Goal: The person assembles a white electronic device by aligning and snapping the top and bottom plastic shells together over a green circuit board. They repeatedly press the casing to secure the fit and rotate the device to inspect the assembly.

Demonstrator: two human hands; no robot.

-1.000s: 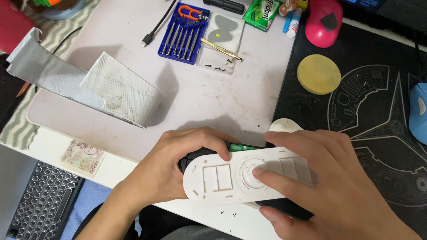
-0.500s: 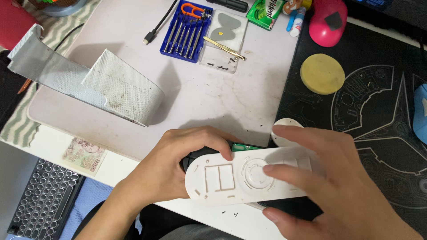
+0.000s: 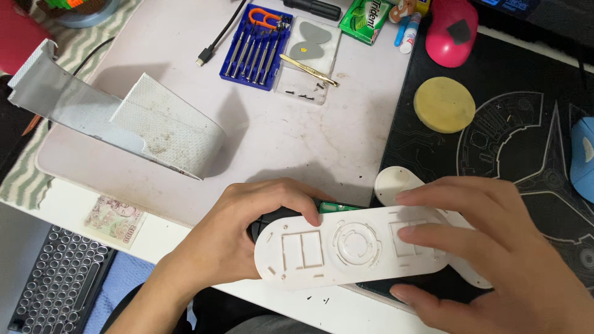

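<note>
Both hands clamped the white oval faceplate (image 3: 352,247) at the near desk edge, left hand (image 3: 247,238) gripping the dark body under it, right hand (image 3: 495,247) fingers spread flat on top to steady it; green rectangular packet (image 3: 370,18) lay at far edge beside blue screwdriver case (image 3: 255,46).

A blue tray of small screwdrivers (image 3: 255,48) lies at the desk's far edge, just beside a clear plastic tray of grey picks and brass tweezers (image 3: 307,60). A round yellow sponge pad (image 3: 443,104) sits on the black printed desk mat (image 3: 526,130), near a pink dome-shaped object (image 3: 451,32). A bent white perforated metal cover (image 3: 124,120) rests to the left, with a paper banknote (image 3: 114,221) and grey round-key keyboard (image 3: 59,278) below it.
</note>
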